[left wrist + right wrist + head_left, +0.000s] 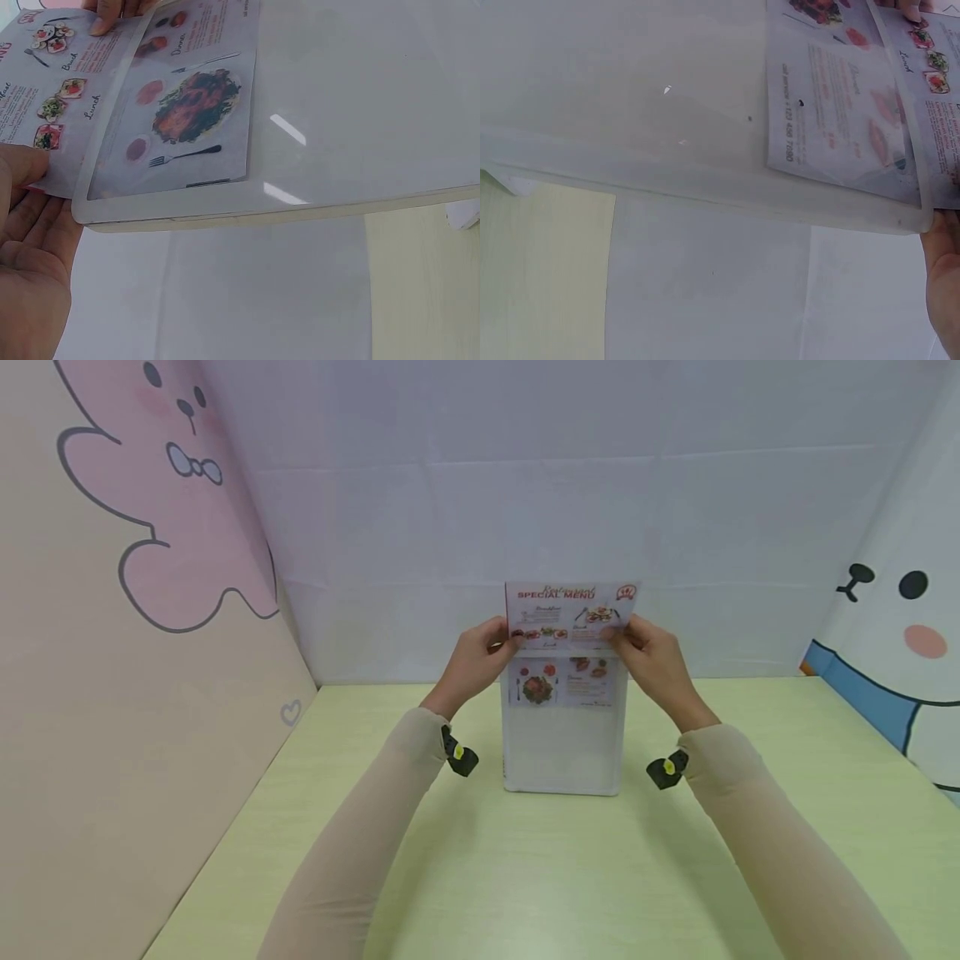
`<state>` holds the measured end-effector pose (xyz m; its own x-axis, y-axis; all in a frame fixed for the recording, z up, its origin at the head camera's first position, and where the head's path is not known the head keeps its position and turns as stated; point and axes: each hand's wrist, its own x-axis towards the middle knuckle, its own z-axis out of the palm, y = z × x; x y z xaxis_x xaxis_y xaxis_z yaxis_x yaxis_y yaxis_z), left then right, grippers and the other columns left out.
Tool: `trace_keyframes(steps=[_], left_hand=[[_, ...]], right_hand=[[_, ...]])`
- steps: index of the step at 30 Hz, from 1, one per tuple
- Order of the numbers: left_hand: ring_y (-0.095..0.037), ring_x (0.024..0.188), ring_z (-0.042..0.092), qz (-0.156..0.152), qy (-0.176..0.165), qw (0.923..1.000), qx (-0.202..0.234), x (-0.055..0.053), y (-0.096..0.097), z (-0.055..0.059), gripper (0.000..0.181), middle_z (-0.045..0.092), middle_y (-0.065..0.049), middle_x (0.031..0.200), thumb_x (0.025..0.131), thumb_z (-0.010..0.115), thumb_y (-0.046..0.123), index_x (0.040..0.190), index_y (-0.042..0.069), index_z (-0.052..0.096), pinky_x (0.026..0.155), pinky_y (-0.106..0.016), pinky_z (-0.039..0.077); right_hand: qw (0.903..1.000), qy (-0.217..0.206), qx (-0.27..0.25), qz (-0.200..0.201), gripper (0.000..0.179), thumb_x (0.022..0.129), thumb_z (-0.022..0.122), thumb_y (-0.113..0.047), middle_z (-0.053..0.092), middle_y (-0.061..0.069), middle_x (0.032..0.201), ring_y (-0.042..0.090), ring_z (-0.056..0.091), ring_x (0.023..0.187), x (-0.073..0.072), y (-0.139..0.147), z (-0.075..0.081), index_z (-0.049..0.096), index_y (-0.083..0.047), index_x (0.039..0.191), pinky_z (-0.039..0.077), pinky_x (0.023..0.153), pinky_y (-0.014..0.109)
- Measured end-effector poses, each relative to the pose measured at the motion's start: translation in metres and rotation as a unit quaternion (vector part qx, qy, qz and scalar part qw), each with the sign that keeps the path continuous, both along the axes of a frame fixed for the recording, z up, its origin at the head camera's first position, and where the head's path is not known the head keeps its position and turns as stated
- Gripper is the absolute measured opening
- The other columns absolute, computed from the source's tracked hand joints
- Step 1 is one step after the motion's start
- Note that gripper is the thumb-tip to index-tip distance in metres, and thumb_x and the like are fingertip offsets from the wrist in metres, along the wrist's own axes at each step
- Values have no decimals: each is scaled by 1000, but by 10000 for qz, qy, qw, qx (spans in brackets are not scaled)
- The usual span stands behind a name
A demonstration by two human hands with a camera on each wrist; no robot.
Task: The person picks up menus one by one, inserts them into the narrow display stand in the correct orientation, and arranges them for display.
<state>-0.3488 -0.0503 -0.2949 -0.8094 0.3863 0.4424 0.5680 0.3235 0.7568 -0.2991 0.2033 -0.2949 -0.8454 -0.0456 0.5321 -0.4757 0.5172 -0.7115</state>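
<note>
A printed menu sheet (552, 618) headed "Special Menu" stands partly inside a clear display stand (562, 752) with a white border. Its upper half sticks out above the stand's top edge; the lower half shows through the clear front. My left hand (480, 656) pinches the sheet's left edge, thumb in front and fingers behind. On the opposite edge my right hand (652, 660) pinches it the same way. Both hands are right at the stand's top corners. In the left wrist view the left thumb (24, 163) lies on the sheet near the lunch pictures.
The stand is upright on a pale yellow-green table (540, 868). A white cloth backdrop (465, 527) hangs behind it. Side panels carry cartoon drawings, a pink bear (180, 518) on the left and a white figure (900, 627) on the right. Small black devices sit on both wrists.
</note>
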Motion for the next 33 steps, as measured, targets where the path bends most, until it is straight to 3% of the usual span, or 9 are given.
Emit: trace_keyframes(steps=[2,8,11,18,22,25,29,33], left_hand=[[-15,109,63,10,-7,10000,0,-1,-1,0,23,67,-5,116,98,56,20,117,9,62,96,-27,51],[-16,109,63,-2,-5,10000,28,-1,0,-1,23,67,-7,116,98,56,18,117,8,62,97,-29,51],[-15,109,63,1,-7,10000,40,-1,1,-1,22,67,-6,116,98,57,18,116,8,62,97,-28,51],[-16,110,63,21,-41,10000,-53,-1,1,-1,21,67,-6,117,98,56,20,115,9,62,98,-29,50],[-15,109,64,15,12,10000,-63,-1,0,-1,21,67,-6,116,98,56,20,115,9,62,97,-28,50],[-15,108,64,-3,27,10000,-38,-1,0,-1,20,67,-6,115,98,56,19,114,9,62,97,-27,50],[-15,108,64,-39,-46,10000,-1,1,0,0,19,67,-6,116,98,55,19,114,9,62,97,-28,51],[-15,108,64,-79,-51,10000,31,0,0,0,19,67,-6,116,98,55,19,112,9,62,97,-28,51]], right_hand=[[10000,30,27,-20,33,99,55,-24,67,21,117,29,65,103,0,0,0,63,1,119,43,74,7],[9999,79,81,-79,32,97,58,-23,68,22,112,-7,59,86,-1,1,-1,64,2,116,44,70,6],[9999,94,38,-57,32,96,59,-22,68,23,111,-14,55,82,-1,2,-1,65,3,115,44,69,5],[9999,121,-97,-27,31,95,61,-19,68,23,113,-16,55,83,-4,3,-3,63,1,118,44,72,3],[9999,65,-71,-98,31,97,57,-27,68,19,115,9,67,95,-3,2,-3,59,-4,118,49,79,15],[9999,-11,-44,-151,33,98,54,-34,68,16,116,15,67,98,-2,3,-3,58,-6,116,49,80,21],[9999,-16,-49,-153,34,98,53,-35,68,14,117,-5,58,91,-2,3,-3,58,-7,116,46,79,18],[9998,-33,13,-174,35,99,51,-36,67,14,119,-4,57,93,-3,3,-4,58,-7,118,46,81,20]])
